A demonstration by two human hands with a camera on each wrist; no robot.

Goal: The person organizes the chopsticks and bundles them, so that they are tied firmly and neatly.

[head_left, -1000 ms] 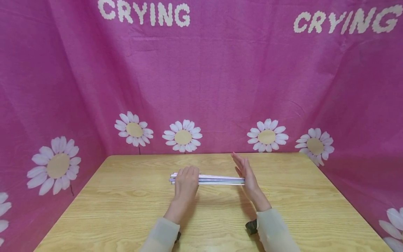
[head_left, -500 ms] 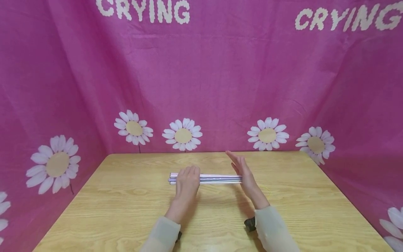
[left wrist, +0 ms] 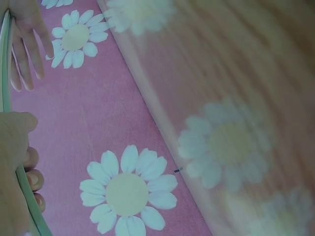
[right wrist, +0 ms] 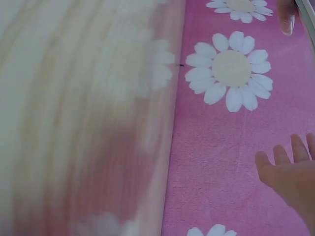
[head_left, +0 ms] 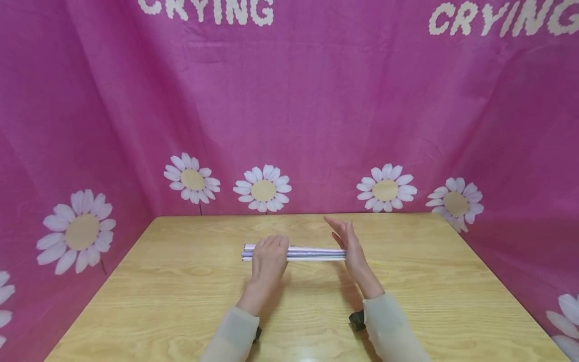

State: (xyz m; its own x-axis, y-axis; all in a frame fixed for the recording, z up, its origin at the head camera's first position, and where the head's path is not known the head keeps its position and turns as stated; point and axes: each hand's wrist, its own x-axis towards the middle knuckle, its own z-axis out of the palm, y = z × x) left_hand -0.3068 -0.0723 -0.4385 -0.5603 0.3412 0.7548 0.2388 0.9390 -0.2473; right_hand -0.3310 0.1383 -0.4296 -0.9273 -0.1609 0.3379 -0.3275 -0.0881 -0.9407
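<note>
A bundle of thin pale pink and white sticks (head_left: pixel 312 253) lies crosswise on the wooden table (head_left: pixel 172 296). My left hand (head_left: pixel 270 254) lies over the bundle's left part with its fingers curled round it. In the left wrist view those fingers (left wrist: pixel 30 178) wrap under the sticks (left wrist: pixel 30 212). My right hand (head_left: pixel 347 242) stands on edge with straight fingers, its palm against the sticks' right ends. The right wrist view shows that hand (right wrist: pixel 290 177) flat and holding nothing, with the stick ends (right wrist: pixel 308 14) at the top right corner.
A pink cloth with white daisies (head_left: pixel 316 115) hangs behind the table and down both sides, close to its edges. A dark wrist strap (head_left: pixel 356 320) sits under my right sleeve. Bare wood lies in front of the hands and to both sides.
My right palm has moved a little to the left against the stick ends, and the bundle's right ends now sit closer together. The left hand has kept its hold.
</note>
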